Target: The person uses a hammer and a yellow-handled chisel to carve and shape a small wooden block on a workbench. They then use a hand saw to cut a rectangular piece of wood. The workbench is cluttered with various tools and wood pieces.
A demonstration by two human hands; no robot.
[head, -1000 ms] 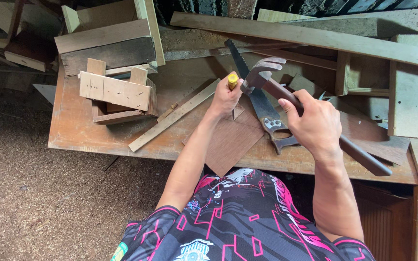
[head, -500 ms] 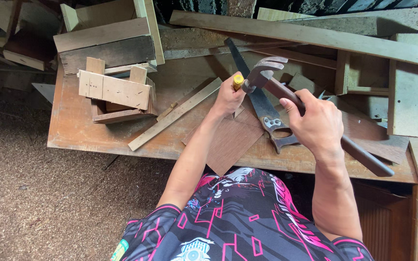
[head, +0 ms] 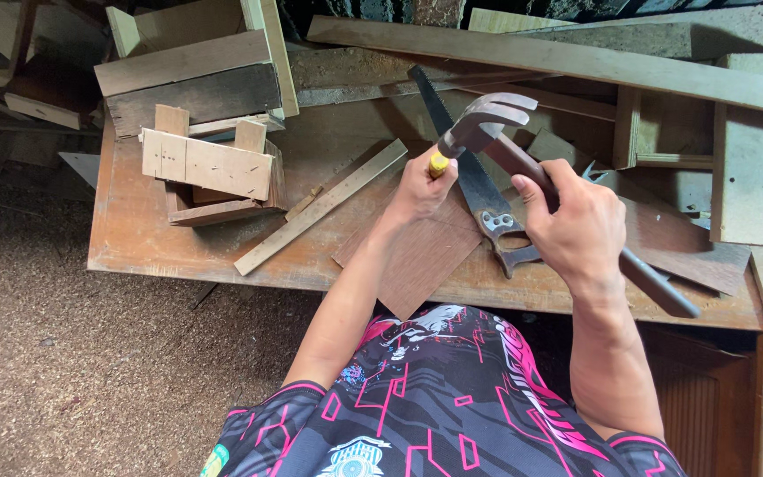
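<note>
Both hands are closed on tools above the thin brown panel [head: 417, 256] on the desk [head: 134, 238]: the left hand [head: 417, 187] holds the yellow-handled chisel [head: 437, 164] upright, while the right hand [head: 576, 225] grips the claw hammer [head: 487, 124], its head poised just above the chisel top. Strike squarely and keep the chisel steady.

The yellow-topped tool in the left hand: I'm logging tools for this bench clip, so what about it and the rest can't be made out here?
Head view only:
- Yellow-topped tool: its shaft and tip are hidden inside the left hand, so its kind is unclear.
- Thin brown panel: the spot under the tool is covered by that hand.
- Hammer: mid handle hidden by the right hand.
- Handsaw: partly behind hammer and hand.
- Long plank: cut off by the right edge.
</note>
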